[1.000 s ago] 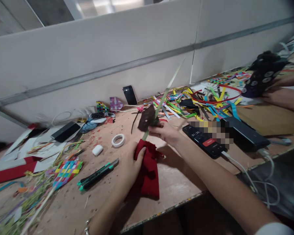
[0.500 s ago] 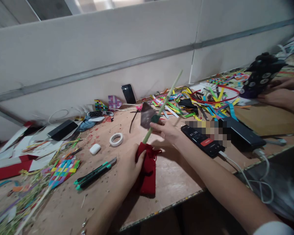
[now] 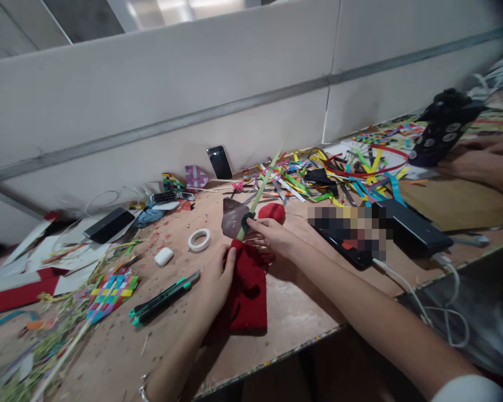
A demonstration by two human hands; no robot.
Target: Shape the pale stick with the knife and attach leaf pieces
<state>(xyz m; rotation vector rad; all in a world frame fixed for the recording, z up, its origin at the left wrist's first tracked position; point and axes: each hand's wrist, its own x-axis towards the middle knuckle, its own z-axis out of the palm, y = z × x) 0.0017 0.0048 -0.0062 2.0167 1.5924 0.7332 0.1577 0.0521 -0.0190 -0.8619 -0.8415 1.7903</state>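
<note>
My left hand [image 3: 215,279] is closed round the upper end of a dark red cloth pouch [image 3: 251,307] with a drawstring, at the front of the table. A pale green stick [image 3: 265,183] rises from the pouch's mouth, leaning to the right. Dark green wrapping [image 3: 246,222] circles it partway up, where my right hand [image 3: 274,237] pinches with thumb and fingers. Left of the wrapping is a brownish, leaf-shaped flat piece [image 3: 233,216]; how it is fixed is unclear. Just behind my right hand shows a rounded red thing [image 3: 272,211]. The stick's lower end is hidden in the pouch.
A utility knife [image 3: 165,297], blade out, lies left of my hands, near a tape roll [image 3: 199,240] and white earbud case [image 3: 164,256]. Right are a cabled phone [image 3: 352,258] and black power bank [image 3: 414,231]. Another person's hand [image 3: 465,159] is beside a dark bottle [image 3: 446,131].
My right hand has moved left and down with the stick's wrapped part, and the brownish piece has swung left. The rounded red thing now shows behind the hand. My left hand still grips the pouch.
</note>
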